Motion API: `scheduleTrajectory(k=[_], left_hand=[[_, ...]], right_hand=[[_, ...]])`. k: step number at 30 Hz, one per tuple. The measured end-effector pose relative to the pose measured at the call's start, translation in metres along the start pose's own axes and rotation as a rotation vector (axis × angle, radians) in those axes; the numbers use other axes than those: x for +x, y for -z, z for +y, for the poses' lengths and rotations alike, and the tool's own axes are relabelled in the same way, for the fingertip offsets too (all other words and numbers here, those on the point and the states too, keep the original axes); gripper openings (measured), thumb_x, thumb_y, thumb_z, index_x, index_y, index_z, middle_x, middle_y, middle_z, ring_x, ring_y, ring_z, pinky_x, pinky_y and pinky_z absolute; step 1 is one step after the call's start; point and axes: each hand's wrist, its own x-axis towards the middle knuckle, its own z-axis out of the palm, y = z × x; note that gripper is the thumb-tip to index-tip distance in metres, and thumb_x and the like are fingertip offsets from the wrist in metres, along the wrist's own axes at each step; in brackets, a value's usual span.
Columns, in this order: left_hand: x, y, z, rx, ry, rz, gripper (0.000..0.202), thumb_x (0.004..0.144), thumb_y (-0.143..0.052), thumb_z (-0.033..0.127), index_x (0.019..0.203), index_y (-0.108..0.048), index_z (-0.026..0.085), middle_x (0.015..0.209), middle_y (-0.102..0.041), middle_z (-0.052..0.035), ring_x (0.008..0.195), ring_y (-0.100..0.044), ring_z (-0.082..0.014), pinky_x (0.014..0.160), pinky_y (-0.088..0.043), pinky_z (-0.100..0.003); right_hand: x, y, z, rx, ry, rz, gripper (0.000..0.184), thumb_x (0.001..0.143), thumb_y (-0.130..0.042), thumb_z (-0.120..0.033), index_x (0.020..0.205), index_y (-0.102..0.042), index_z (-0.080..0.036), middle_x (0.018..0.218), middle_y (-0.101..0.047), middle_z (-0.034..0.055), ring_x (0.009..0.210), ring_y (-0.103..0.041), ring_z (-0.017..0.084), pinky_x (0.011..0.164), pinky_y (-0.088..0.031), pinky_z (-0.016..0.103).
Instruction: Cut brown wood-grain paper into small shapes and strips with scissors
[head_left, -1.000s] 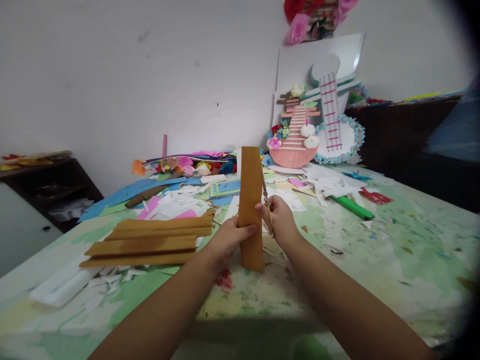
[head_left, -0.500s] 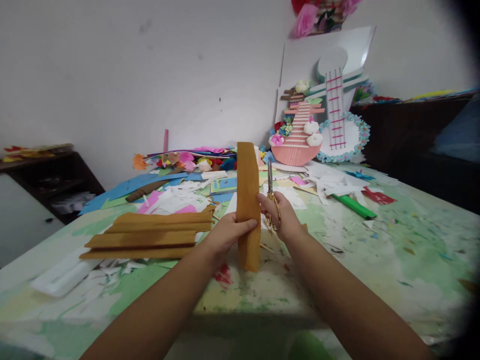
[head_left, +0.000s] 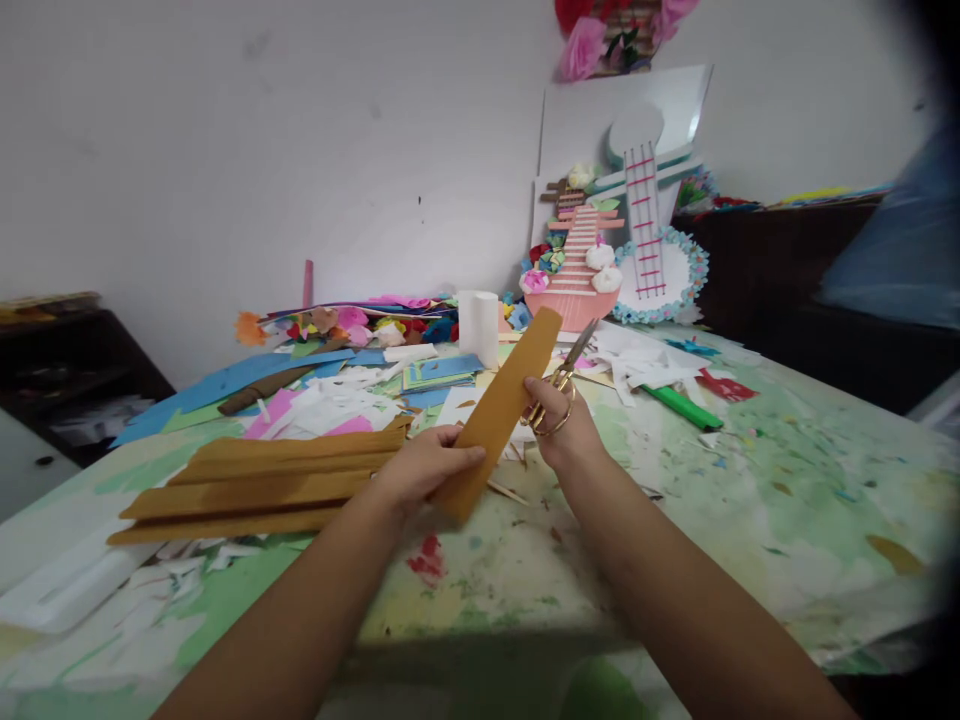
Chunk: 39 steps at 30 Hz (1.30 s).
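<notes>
My left hand (head_left: 420, 468) grips the lower part of a long brown paper strip (head_left: 510, 390), which leans up and to the right above the table. My right hand (head_left: 555, 425) holds gold-handled scissors (head_left: 566, 370) with fingers through the loops; its fingertips also touch the strip's right edge. The scissor blades point up and to the right, away from the strip. A stack of similar brown strips (head_left: 262, 480) lies flat on the table just left of my left hand.
Paint-stained green table (head_left: 750, 500) littered with paper scraps. A white roll (head_left: 478, 325), a green marker (head_left: 679, 405), a blue sheet (head_left: 217, 385) and paper flowers (head_left: 352, 325) lie behind. Paper guitar crafts (head_left: 600, 260) lean on the wall. Dark shelves stand left and right.
The brown strip has tipped from upright to leaning right and come lower. The scissors swung away from its edge, blades now pointing up-right. The view shifted slightly.
</notes>
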Motion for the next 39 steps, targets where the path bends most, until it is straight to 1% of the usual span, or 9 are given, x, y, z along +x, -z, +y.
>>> scheduleTrajectory(k=[5,10,15,18,21,25,28,33,39], left_hand=[[0.002,0.015,0.005,0.030,-0.090,0.207,0.026,0.050,-0.067,0.032,0.066,-0.057,0.015,0.058,-0.058,0.0013,0.049,-0.049,-0.0107,0.047,-0.033,-0.021],[0.006,0.031,0.006,0.007,-0.124,0.271,0.024,0.050,-0.068,0.027,0.067,-0.058,0.015,0.056,-0.055,0.0029,0.046,-0.046,-0.0075,0.046,-0.032,-0.020],[0.006,0.035,0.006,-0.099,-0.176,0.377,0.026,0.048,-0.068,0.023,0.071,-0.060,0.016,0.057,-0.057,0.0028,0.049,-0.049,-0.0094,0.046,-0.032,-0.020],[0.009,0.036,0.006,-0.177,-0.282,0.510,0.023,0.046,-0.068,0.019,0.068,-0.060,0.016,0.056,-0.057,0.0041,0.051,-0.048,-0.0082,0.048,-0.033,-0.019],[0.011,0.037,0.008,-0.372,-0.426,0.553,0.023,0.049,-0.067,0.018,0.070,-0.058,0.017,0.062,-0.057,0.0047,0.056,-0.050,-0.0074,0.050,-0.035,-0.018],[0.010,0.029,0.009,-0.659,-0.434,0.443,0.034,0.056,-0.066,0.020,0.087,-0.053,0.023,0.080,-0.059,0.0043,0.067,-0.054,-0.0078,0.060,-0.042,-0.020],[0.009,0.018,0.006,-0.767,-0.299,0.257,0.035,0.062,-0.063,0.023,0.094,-0.050,0.026,0.092,-0.059,0.0024,0.076,-0.056,-0.0115,0.068,-0.046,-0.027],[0.008,0.012,-0.003,-0.822,-0.170,-0.076,0.029,0.067,-0.057,0.036,0.090,-0.054,0.019,0.087,-0.061,-0.0038,0.082,-0.057,-0.0195,0.078,-0.043,-0.039],[-0.003,0.016,0.002,-0.874,-0.256,-0.279,0.049,0.064,-0.050,0.056,0.095,-0.056,0.018,0.089,-0.062,-0.0047,0.088,-0.055,-0.0202,0.083,-0.040,-0.037]], right_hand=[[0.008,0.007,-0.001,0.086,-0.017,0.073,0.025,0.056,-0.058,-0.023,0.057,-0.034,-0.020,0.043,-0.036,-0.0093,0.036,-0.036,0.005,0.037,-0.029,0.019],[0.016,0.012,-0.004,0.183,-0.024,0.154,0.024,0.054,-0.059,-0.019,0.060,-0.036,-0.020,0.043,-0.038,-0.0102,0.035,-0.035,0.004,0.035,-0.031,0.018],[0.020,0.017,-0.012,0.283,-0.056,0.208,0.023,0.055,-0.059,-0.016,0.061,-0.037,-0.020,0.044,-0.038,-0.0109,0.036,-0.037,0.003,0.035,-0.033,0.016],[0.021,0.020,-0.016,0.331,-0.087,0.222,0.022,0.055,-0.057,-0.014,0.061,-0.038,-0.020,0.045,-0.040,-0.0111,0.036,-0.039,0.003,0.036,-0.035,0.016],[0.020,0.020,-0.017,0.363,-0.107,0.214,0.021,0.057,-0.057,-0.013,0.062,-0.039,-0.020,0.046,-0.042,-0.0114,0.036,-0.040,0.002,0.037,-0.037,0.015],[0.015,0.013,-0.013,0.378,-0.154,0.185,0.017,0.060,-0.058,-0.014,0.063,-0.042,-0.020,0.049,-0.047,-0.0104,0.036,-0.041,0.002,0.040,-0.041,0.016],[0.010,0.006,-0.010,0.367,-0.184,0.173,0.014,0.062,-0.057,-0.014,0.062,-0.044,-0.020,0.049,-0.049,-0.0091,0.038,-0.044,0.003,0.042,-0.043,0.017],[0.008,0.005,-0.017,0.278,-0.132,0.199,0.013,0.068,-0.051,-0.014,0.061,-0.042,-0.020,0.050,-0.049,-0.0089,0.039,-0.045,0.002,0.046,-0.044,0.016],[0.009,0.010,-0.021,-0.035,0.048,0.203,0.018,0.073,-0.042,-0.016,0.057,-0.036,-0.020,0.047,-0.045,-0.0086,0.039,-0.044,0.003,0.047,-0.044,0.018]])
